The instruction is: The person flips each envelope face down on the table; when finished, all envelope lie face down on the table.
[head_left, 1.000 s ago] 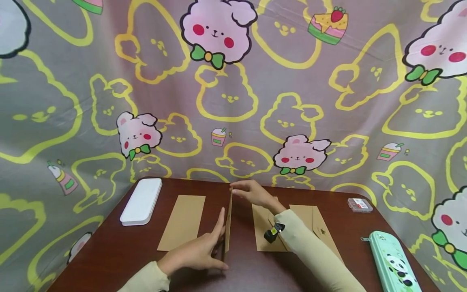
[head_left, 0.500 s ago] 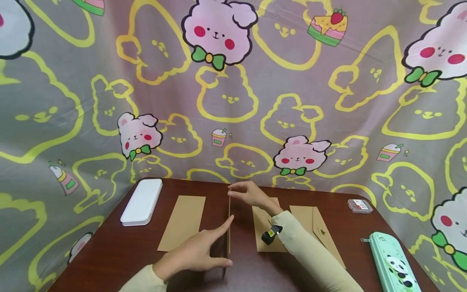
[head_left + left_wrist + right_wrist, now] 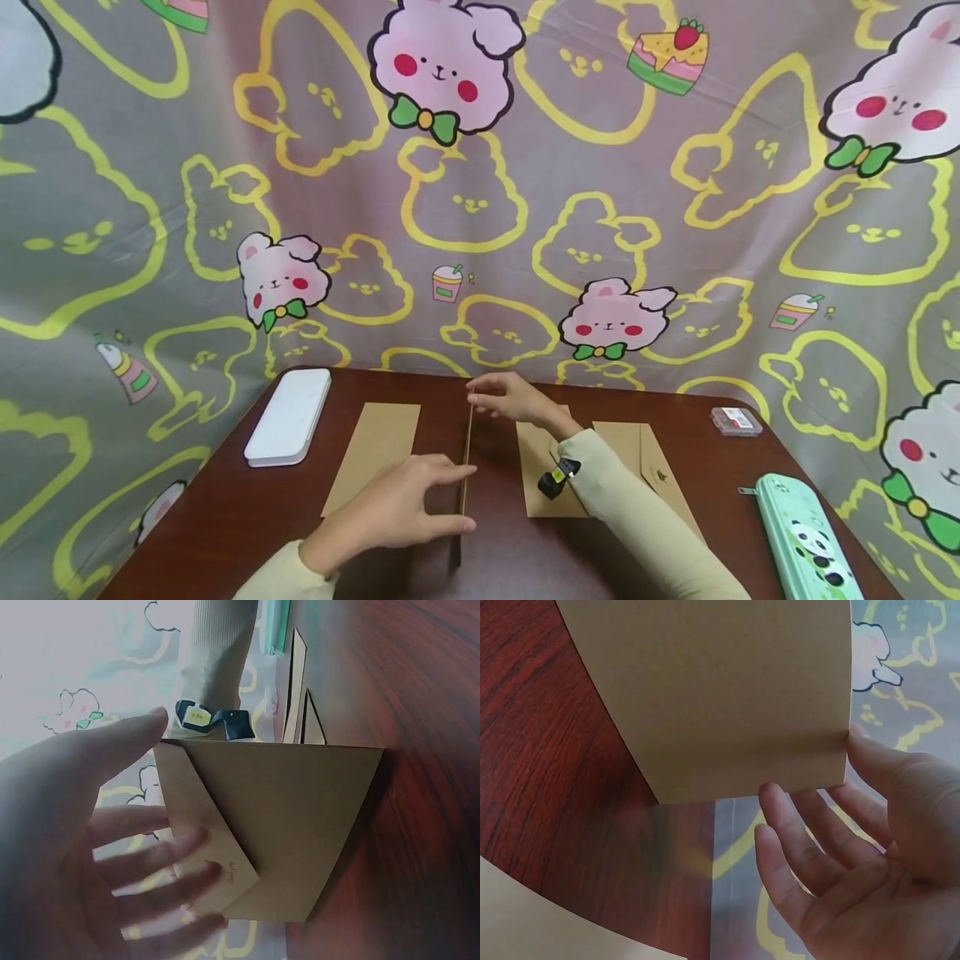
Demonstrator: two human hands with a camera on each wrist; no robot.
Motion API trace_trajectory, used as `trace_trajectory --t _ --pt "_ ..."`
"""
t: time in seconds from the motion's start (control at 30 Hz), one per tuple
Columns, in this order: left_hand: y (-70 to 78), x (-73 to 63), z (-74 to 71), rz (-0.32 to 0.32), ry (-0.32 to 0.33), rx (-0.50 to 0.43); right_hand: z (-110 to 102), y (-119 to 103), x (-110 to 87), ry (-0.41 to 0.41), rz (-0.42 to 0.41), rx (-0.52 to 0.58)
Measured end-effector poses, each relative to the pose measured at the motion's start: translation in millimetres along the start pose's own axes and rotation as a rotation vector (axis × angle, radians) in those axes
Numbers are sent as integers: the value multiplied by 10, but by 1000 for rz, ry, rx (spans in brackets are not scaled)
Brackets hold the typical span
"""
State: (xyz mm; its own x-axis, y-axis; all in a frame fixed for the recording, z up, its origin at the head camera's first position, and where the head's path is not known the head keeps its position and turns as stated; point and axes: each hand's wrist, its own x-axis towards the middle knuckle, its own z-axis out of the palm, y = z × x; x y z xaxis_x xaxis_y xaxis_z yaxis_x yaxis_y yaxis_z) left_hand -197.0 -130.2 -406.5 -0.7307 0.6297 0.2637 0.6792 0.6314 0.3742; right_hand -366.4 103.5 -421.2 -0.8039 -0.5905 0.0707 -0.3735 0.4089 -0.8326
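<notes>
A brown kraft-paper envelope (image 3: 300,825) stands on its long edge on the table, nearly edge-on in the head view. Its pointed flap (image 3: 202,817) faces my left hand. My right hand (image 3: 517,402) pinches the far upper corner between thumb and fingers. Beside the near part is my left hand (image 3: 397,504), fingers spread and fairly straight, its thumb and index finger reaching over the upper edge. In the left wrist view its other fingers, blurred, overlap the flap side. The right wrist view shows the plain back of the envelope, with my thumb at its edge.
Left of the upright envelope lies a flat brown envelope (image 3: 382,442). Two more, a near one (image 3: 534,467) and a farther one (image 3: 660,467), lie partly under my right arm. A white case (image 3: 288,417), a green panda pencil case (image 3: 806,533) and a small clear box (image 3: 737,421) sit around.
My left hand has come down and back from lying along the envelope, its index finger now over the upper edge. The envelope swung slightly left; my right hand keeps its grip.
</notes>
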Motion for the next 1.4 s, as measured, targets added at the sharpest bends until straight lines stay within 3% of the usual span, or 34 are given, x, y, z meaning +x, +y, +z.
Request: trace_trajectory --t 0.17,0.43,0.67,0.93,1.4 --pt "-25 30 7 43 -10 -42 -24 13 -3 -18 6 2" --pt "-12 5 25 48 -24 -5 33 163 -34 -103 -8 21" --pt "-6 3 53 38 -32 -35 168 292 -35 -98 40 44" --pt "-4 -6 80 34 -14 -17 290 331 -8 -104 85 -50" --pt "-17 -13 67 53 33 17 381 354 56 23 64 -106"
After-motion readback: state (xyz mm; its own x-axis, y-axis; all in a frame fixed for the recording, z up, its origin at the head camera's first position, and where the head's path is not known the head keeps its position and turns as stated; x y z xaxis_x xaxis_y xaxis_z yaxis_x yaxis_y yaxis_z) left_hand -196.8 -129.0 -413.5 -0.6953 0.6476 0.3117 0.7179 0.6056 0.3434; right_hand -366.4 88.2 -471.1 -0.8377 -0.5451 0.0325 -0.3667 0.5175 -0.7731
